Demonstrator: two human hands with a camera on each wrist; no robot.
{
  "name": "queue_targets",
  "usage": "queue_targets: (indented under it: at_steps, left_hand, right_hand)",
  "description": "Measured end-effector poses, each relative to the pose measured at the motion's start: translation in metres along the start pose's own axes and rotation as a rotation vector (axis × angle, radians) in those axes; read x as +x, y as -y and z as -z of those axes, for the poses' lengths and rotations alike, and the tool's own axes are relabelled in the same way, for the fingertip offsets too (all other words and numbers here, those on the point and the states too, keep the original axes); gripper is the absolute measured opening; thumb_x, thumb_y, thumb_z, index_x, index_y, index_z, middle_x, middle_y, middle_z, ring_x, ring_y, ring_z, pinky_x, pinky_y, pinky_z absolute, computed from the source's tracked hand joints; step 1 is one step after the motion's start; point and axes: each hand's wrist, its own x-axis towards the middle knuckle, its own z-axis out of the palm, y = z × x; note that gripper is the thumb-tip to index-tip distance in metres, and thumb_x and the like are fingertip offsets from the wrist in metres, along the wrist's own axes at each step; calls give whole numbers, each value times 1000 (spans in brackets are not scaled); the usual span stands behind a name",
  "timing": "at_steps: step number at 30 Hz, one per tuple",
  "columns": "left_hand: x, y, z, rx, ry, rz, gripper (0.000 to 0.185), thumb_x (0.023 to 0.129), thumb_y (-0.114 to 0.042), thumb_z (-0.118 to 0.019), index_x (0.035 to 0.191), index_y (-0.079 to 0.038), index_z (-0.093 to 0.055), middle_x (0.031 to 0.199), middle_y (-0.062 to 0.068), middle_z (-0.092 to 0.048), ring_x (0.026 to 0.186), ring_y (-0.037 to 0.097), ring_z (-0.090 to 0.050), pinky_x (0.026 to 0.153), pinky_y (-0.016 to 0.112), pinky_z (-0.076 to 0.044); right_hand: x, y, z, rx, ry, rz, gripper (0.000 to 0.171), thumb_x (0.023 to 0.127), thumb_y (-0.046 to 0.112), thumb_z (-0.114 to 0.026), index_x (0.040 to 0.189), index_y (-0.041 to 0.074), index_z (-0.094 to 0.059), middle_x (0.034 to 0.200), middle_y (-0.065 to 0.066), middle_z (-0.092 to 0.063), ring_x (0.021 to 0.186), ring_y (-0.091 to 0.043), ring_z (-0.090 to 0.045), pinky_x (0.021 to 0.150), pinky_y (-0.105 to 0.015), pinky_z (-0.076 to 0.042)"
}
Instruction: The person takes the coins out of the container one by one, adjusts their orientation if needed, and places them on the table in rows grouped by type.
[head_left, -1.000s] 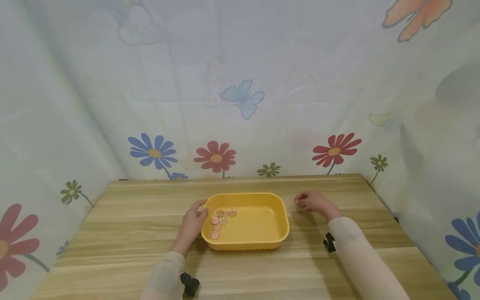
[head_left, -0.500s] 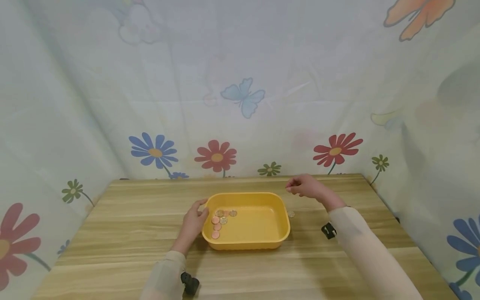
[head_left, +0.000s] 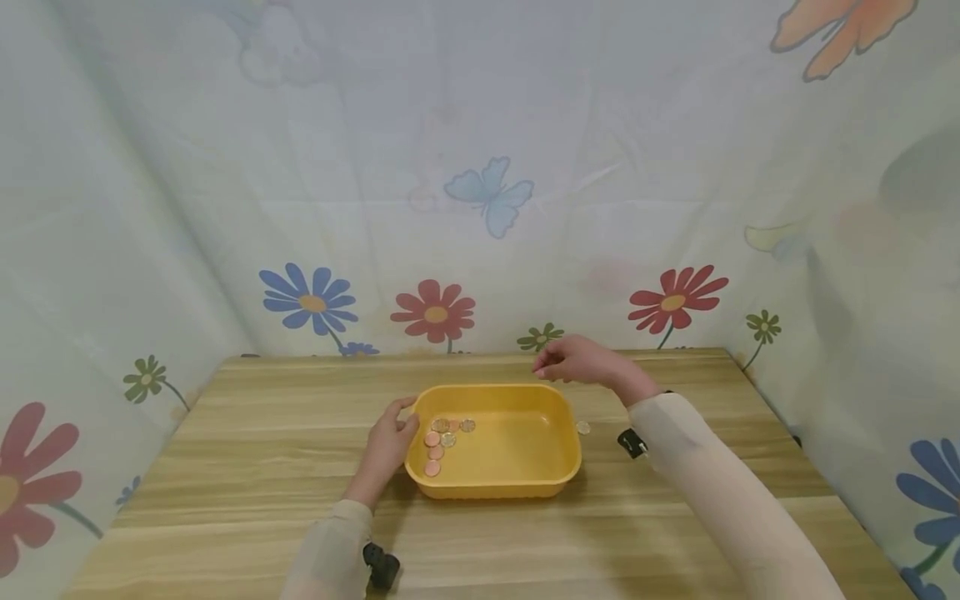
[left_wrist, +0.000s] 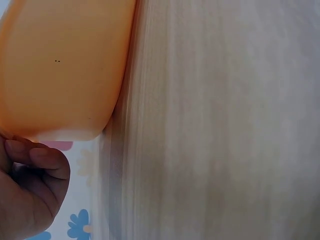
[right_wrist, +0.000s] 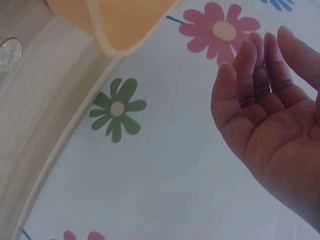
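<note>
A yellow plastic tray stands on the wooden table. My left hand grips its left rim, with curled fingertips against the tray's end in the left wrist view. Several copper and silvery-gold coins lie inside along the tray's left side. One pale coin rests on the table just right of the tray; it also shows in the right wrist view. My right hand is raised above the tray's far right corner, fingers bent and thumb close to the fingertips. I cannot tell whether a coin is between them.
Light wood table surrounds the tray, its far edge close behind it. A white curtain printed with flowers and butterflies hangs behind and at both sides. Black wrist cameras sit on both sleeves.
My right hand has risen from beside the coin at the tray's right and moved left and away, over the far right corner. The left hand stays on the rim.
</note>
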Motion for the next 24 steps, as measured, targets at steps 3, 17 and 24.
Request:
queue_targets:
  at_steps: [3,17,24]
  left_hand:
    - [0,-1,1,3,-3,4,45,105,-16,-49,149,-5,-48,116,33,-69,94,34,-72,73,37,-63]
    - [-2,2,0,1,-11,-21,45,104,-15,-50,148,-3,-50,109,31,-71,84,26,-71,65,32,-59]
    - [-1,1,-1,-7,-16,-32,44,104,-14,-51,147,-3,-50,106,31,-72,81,25,-70,63,31,-58]
  right_hand:
    - [7,9,-3,-26,36,18,22,101,20,-63,115,4,-70,108,-10,-71,95,-20,-62,85,-32,-57]
    - [44,29,-35,7,144,32,21,100,18,-65,114,4,-72,109,-11,-73,95,-19,-65,86,-31,-57]
    - [65,36,-58,-126,177,64,21,98,20,-68,117,11,-74,117,-4,-75,102,-13,-67,93,-30,-57]
